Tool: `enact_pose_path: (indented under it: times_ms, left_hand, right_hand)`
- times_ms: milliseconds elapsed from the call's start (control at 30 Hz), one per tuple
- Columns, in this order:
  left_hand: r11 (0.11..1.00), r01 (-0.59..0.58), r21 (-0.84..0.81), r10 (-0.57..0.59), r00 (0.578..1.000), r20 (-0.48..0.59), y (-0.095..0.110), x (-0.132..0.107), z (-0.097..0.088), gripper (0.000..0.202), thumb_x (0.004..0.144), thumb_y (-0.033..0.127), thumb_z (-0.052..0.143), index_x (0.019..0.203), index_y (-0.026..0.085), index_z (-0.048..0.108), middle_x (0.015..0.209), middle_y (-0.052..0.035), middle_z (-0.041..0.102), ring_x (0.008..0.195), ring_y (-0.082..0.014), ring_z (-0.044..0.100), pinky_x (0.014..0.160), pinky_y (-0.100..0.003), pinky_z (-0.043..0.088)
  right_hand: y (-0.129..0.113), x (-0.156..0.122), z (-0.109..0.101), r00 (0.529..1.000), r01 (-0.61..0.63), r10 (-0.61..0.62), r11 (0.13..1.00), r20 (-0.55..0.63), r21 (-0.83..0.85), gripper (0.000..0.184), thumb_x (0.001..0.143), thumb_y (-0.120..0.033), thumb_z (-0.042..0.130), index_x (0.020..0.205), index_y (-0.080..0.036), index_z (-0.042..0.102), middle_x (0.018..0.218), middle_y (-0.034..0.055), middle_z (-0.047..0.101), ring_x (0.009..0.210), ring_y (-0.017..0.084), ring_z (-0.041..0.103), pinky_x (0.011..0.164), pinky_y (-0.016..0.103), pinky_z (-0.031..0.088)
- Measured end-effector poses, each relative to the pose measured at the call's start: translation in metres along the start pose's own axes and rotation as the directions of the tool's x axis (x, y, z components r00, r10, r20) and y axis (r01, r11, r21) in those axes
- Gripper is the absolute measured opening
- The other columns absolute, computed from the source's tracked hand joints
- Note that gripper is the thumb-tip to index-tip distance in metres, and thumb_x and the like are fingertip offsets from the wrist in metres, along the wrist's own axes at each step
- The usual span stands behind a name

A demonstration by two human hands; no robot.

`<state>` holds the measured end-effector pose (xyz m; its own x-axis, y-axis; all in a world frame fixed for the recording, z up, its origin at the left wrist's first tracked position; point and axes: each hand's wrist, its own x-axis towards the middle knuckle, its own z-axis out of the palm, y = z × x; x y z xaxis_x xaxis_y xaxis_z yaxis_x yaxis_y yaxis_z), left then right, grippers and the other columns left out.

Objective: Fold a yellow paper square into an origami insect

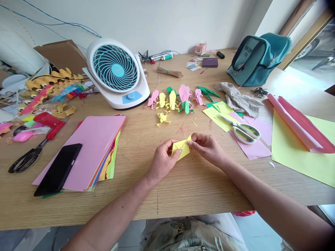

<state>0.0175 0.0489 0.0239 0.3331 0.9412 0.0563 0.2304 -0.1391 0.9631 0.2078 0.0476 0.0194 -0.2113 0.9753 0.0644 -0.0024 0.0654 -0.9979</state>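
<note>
Pinching a small yellow paper (181, 148) just over the table (183, 188), with left hand (163, 158) and right hand (206, 146) both closed on its ends. Folded partway, not yet shaped like a frog. Just behind, about nine finished paper frogs (184, 94). Farther out: white scissors (243, 131), black scissors (26, 158), one fan (116, 68), one phone (59, 169) on one paper stack (96, 139).

The yellow paper piece (181, 147) is pretty small, folded up into a compact, pointy shape with a couple of creases showing. It's tilted, pinched by 2 hands, left hand (162, 158) and right hand (207, 147), just over the wooden table (183, 190).
</note>
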Motion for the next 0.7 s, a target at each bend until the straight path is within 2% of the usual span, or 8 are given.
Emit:
enact_pose_path:
  times_ms: [100, 200, 300, 367, 533, 700]
  left_hand:
    - [0.999, 0.035, 0.006, -0.036, 0.998, 0.045, 0.0034, -0.0010, -0.0014, 0.012, 0.083, 0.025, 0.058, 0.079, 0.015, 0.062, 0.070, 0.0019, 0.053, 0.065, -0.0109, 0.048, 0.059, -0.022, 0.038]
    - [0.998, 0.055, -0.027, -0.052, 0.996, 0.075, 0.0046, -0.0014, -0.0015, 0.016, 0.084, 0.029, 0.058, 0.078, 0.015, 0.060, 0.069, 0.0026, 0.050, 0.064, -0.0103, 0.045, 0.057, -0.022, 0.035]
    - [0.999, 0.030, 0.028, -0.031, 0.999, 0.036, 0.0032, -0.0012, -0.0011, 0.024, 0.084, 0.037, 0.062, 0.074, 0.016, 0.057, 0.067, 0.0036, 0.048, 0.063, -0.0099, 0.043, 0.057, -0.022, 0.034]
    - [0.996, 0.008, 0.092, -0.008, 1.000, 0.009, 0.0023, -0.0010, -0.0010, 0.025, 0.085, 0.037, 0.062, 0.071, 0.017, 0.055, 0.065, 0.0046, 0.045, 0.061, -0.0094, 0.041, 0.057, -0.022, 0.033]
    - [0.978, -0.057, 0.200, 0.061, 0.998, -0.013, 0.0006, -0.0008, -0.0011, 0.022, 0.085, 0.028, 0.060, 0.069, 0.018, 0.050, 0.066, 0.0049, 0.045, 0.064, -0.0095, 0.041, 0.061, -0.021, 0.033]
    - [0.989, -0.018, 0.150, 0.015, 1.000, 0.020, -0.0018, 0.0001, -0.0019, 0.020, 0.086, 0.033, 0.061, 0.075, 0.018, 0.056, 0.070, 0.0037, 0.050, 0.066, -0.0105, 0.044, 0.062, -0.022, 0.035]
  right_hand:
    - [-0.0007, -0.0003, -0.0003, 1.000, 0.021, -0.021, 1.000, -0.002, -0.003, 0.044, 0.076, -0.057, 0.075, 0.069, -0.018, 0.056, 0.065, -0.0014, 0.054, 0.061, 0.011, 0.046, 0.056, 0.025, 0.037]
    - [-0.0007, -0.0008, 0.0006, 0.999, 0.036, -0.036, 0.999, -0.005, -0.020, 0.043, 0.078, -0.056, 0.074, 0.069, -0.018, 0.055, 0.064, -0.0024, 0.052, 0.060, 0.011, 0.044, 0.055, 0.025, 0.035]
    - [-0.0004, -0.0019, 0.0027, 0.999, 0.033, -0.032, 0.999, 0.014, -0.041, 0.042, 0.078, -0.055, 0.074, 0.071, -0.018, 0.055, 0.063, -0.0033, 0.050, 0.059, 0.010, 0.043, 0.054, 0.025, 0.033]
    - [-0.0001, -0.0027, 0.0044, 0.999, 0.025, -0.024, 0.999, 0.029, -0.035, 0.041, 0.078, -0.054, 0.075, 0.072, -0.018, 0.056, 0.063, -0.0035, 0.051, 0.059, 0.010, 0.043, 0.054, 0.025, 0.033]
    - [0.0020, -0.0039, 0.0063, 0.997, 0.000, 0.002, 1.000, 0.077, -0.022, 0.041, 0.075, -0.052, 0.078, 0.073, -0.017, 0.058, 0.063, -0.0039, 0.051, 0.058, 0.010, 0.043, 0.054, 0.024, 0.032]
    - [0.0026, -0.0048, 0.0025, 0.994, 0.045, -0.036, 0.995, 0.098, -0.094, 0.038, 0.082, -0.051, 0.072, 0.074, -0.017, 0.057, 0.064, -0.0038, 0.049, 0.060, 0.010, 0.041, 0.056, 0.025, 0.031]
